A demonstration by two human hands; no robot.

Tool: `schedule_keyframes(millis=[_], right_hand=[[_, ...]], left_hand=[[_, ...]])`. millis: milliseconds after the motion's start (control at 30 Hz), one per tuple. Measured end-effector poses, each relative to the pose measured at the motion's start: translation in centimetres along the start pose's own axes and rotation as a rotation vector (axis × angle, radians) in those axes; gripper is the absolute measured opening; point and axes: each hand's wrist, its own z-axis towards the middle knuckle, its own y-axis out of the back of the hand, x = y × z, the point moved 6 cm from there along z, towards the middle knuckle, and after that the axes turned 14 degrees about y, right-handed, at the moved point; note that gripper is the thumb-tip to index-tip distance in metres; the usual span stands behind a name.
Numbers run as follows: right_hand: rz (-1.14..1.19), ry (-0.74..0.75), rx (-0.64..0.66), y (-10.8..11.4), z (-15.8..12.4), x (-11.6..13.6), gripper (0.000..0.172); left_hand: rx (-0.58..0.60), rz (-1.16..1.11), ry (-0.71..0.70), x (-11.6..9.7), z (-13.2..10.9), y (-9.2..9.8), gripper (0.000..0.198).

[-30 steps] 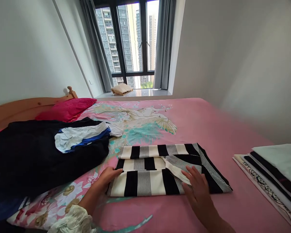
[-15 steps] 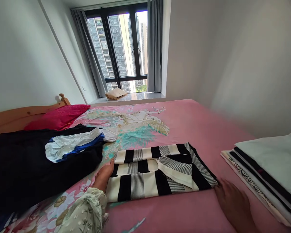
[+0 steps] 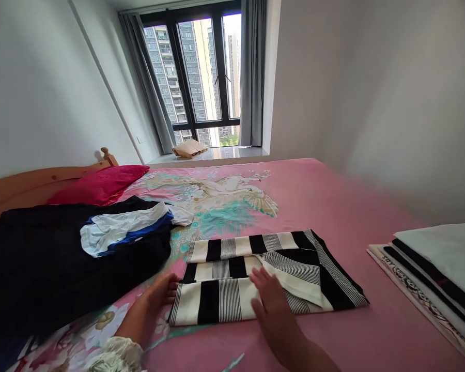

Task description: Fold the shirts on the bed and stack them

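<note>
A striped garment in black and cream lies folded in a flat, long shape on the bed, with one pointed flap folded over its right half. At its left edge, my left hand touches the fabric with its fingers stretched toward it; the fingertips are partly hidden at the edge. My right hand is open, fingers extended, over the middle of the garment's front part. It holds nothing, and I cannot tell whether the palm presses on the cloth.
A stack of folded clothes lies at the right. Black clothing spreads over the left side, with a white and blue garment on top. A red pillow rests by the wooden headboard. Pink patterned bedding covers the bed.
My right hand has left the garment's right corner and moved left over its middle. The left hand has slid slightly toward me along the left edge. The view has shifted a little.
</note>
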Motion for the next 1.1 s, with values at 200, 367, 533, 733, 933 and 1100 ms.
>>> schedule_keyframes(millis=[200, 367, 533, 733, 933, 1100], right_hand=[[0.197, 0.028, 0.269, -11.4, 10.7, 5.4, 0.043], [0.186, -0.029, 0.328, -17.4, 12.5, 3.6, 0.045], [0.161, -0.039, 0.33, -20.8, 10.2, 1.9, 0.043], [0.144, -0.079, 0.263, -21.2, 9.8, 1.8, 0.042], [0.189, -0.126, 0.202, -20.4, 10.1, 1.5, 0.041], [0.373, -0.213, 0.113, -19.1, 10.9, 0.8, 0.042]], left_hand=[[-0.054, 0.035, -0.324, 1.4, 0.9, 1.2, 0.026], [-0.52, 0.512, -0.897, 0.9, -0.8, 2.6, 0.027], [-0.534, 0.98, -0.892, 1.7, -0.7, 2.2, 0.05], [-0.702, 1.164, -0.786, 2.0, -1.2, 0.6, 0.05], [-0.921, 1.07, -0.597, 0.0, 0.8, -1.7, 0.047], [-0.604, 0.58, -0.707, -0.9, 2.0, -6.6, 0.054]])
